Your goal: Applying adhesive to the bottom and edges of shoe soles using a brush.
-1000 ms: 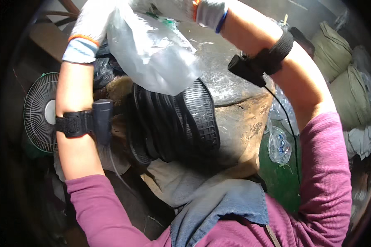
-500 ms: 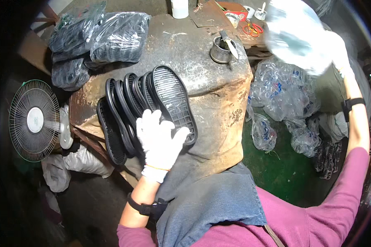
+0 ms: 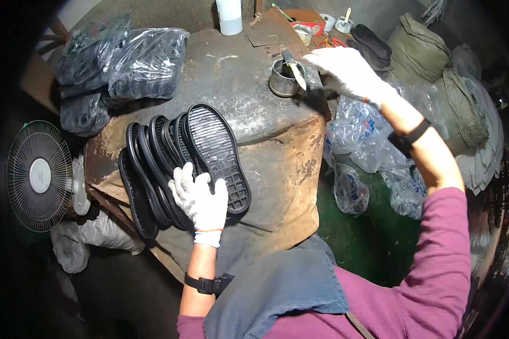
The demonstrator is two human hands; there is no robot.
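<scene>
My left hand, in a white glove, lies with fingers spread on a leaning row of black shoe soles. The soles overlap on the worn table, and the rightmost shows its ribbed and gridded inner face. My right hand, also gloved, is raised by the table's right edge with its fingers stretched toward the left. Nothing shows in it. Close to its fingertips stands a metal pot with a brush resting across its top.
Wrapped dark bundles lie at the back left, above a fan. A white container stands at the back, and red-handled scissors lie to its right. Clear plastic bags and green sacks fill the right side.
My right hand has swung left from the far right toward the pot. The blurred pale, shiny sheet beside it is gone from view. My left hand stays on the soles.
</scene>
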